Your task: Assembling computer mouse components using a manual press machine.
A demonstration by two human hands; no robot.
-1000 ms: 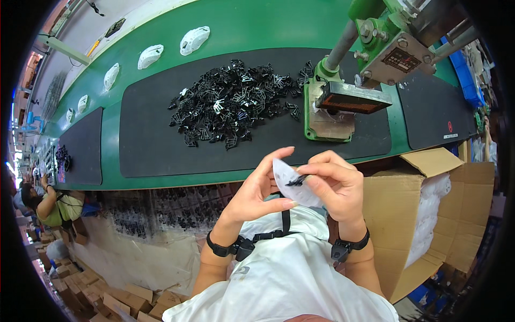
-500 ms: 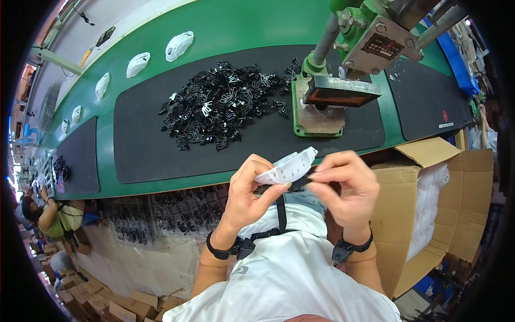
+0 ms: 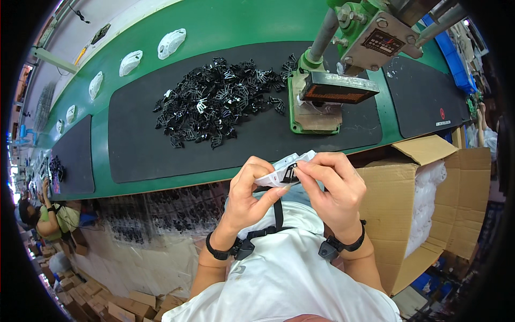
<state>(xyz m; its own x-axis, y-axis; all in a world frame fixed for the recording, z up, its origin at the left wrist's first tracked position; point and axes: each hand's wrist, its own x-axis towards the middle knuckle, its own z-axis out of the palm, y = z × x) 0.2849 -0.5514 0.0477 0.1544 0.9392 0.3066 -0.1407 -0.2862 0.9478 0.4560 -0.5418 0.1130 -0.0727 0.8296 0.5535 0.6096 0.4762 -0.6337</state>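
Observation:
In front of my chest, my left hand (image 3: 248,189) is closed on the left end of a curved white plastic shell (image 3: 276,178) with small holes. A black slotted plastic clip (image 3: 290,174) lies against the shell's near side. My right hand (image 3: 333,183) pinches the clip's right edge, with fingertips also at the shell's right end. Whether the clip is fastened to the shell cannot be seen. Beyond my hands, a heap of black plastic clips (image 3: 217,104) covers part of a dark mat (image 3: 145,153).
A green press (image 3: 316,115) with a metal head stands on the green bench (image 3: 230,24). Several white shells (image 3: 130,63) sit in a row along the far left. An open cardboard box (image 3: 394,214) with white wrapped contents is at my right. Another person (image 3: 51,220) works far left.
My right hand has moved left and up against the shell, bringing the black clip onto its near side. The left hand keeps its hold on the shell. My view has shifted slightly.

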